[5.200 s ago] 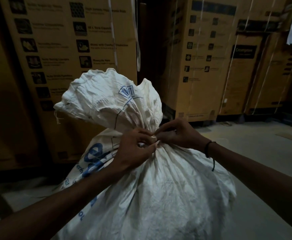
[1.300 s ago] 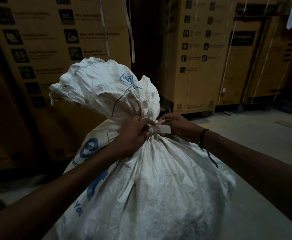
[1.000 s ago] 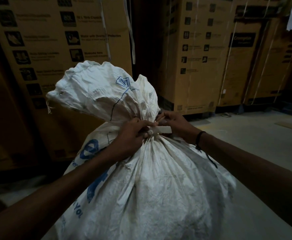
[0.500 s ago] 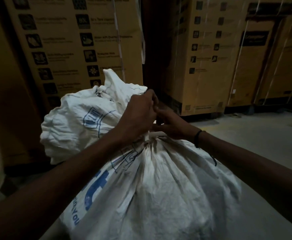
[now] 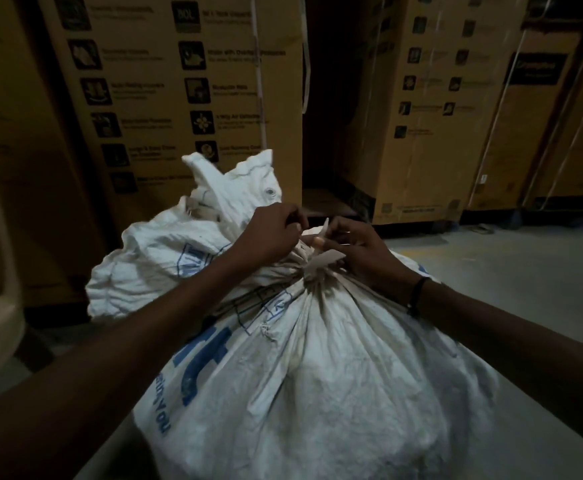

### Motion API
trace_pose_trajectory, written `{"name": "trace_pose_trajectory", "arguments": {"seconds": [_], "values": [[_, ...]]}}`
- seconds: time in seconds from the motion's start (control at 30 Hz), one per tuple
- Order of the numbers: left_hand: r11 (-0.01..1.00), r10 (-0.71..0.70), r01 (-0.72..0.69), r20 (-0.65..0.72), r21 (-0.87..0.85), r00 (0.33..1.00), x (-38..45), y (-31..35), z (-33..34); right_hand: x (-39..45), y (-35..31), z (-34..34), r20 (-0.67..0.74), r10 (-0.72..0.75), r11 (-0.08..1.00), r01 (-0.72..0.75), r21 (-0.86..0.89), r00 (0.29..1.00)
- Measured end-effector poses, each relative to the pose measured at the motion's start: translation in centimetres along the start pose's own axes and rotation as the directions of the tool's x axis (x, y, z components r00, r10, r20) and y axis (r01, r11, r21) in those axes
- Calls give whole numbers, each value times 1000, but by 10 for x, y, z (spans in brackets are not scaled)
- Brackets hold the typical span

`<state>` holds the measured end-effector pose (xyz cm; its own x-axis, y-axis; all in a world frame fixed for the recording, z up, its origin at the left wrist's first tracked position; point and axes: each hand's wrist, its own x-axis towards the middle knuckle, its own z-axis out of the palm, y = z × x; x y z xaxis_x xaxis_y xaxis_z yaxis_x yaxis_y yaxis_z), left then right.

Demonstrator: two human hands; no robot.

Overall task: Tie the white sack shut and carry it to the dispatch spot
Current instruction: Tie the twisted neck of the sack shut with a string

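Tall printed cardboard boxes (image 5: 186,98) stand at eleven o'clock, more strapped boxes (image 5: 432,109) at one o'clock, on grey concrete floor (image 5: 525,271).

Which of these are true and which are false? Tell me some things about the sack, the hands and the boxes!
1. Both hands are at the sack's neck. True: the left hand and right hand pinch the strip there.
2. The sack is red. False: it is white with blue print.
3. Boxes stand behind the sack. True.
4. The right wrist is bare. False: it wears a dark band.
5. The sack's top stands straight up. False: it flops over to the left.
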<state>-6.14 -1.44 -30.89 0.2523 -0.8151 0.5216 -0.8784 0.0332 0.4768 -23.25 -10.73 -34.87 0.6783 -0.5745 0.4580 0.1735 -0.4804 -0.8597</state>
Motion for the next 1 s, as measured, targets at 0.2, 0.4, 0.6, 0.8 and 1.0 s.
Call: {"name": "trace_pose_trajectory", "arguments": {"seconds": [0.2, 0.4, 0.6, 0.8, 1.0], "values": [[998, 33, -36, -60, -46, 998, -31, -11, 12, -5, 13, 2, -125, 30, 999, -24, 46, 992], [993, 96, -102, -98, -52, 991, -52, -18, 14, -9, 13, 6, -134, 146, 983, -128, 131, 980], [986, 71, -94, -163, -137, 984, -62, -14, 24, -18, 5, 3, -154, 169, 985, -162, 56, 973], [980, 72, -110, -220, -164, 973, -62, -7, 29, -14, -10, -2, -230, 234, 969, -247, -29, 945], [980, 67, -108, -235, -168, 970, -63, -4, 30, -6, -24, -1, -154, 168, 911, -213, -354, 974]]}}
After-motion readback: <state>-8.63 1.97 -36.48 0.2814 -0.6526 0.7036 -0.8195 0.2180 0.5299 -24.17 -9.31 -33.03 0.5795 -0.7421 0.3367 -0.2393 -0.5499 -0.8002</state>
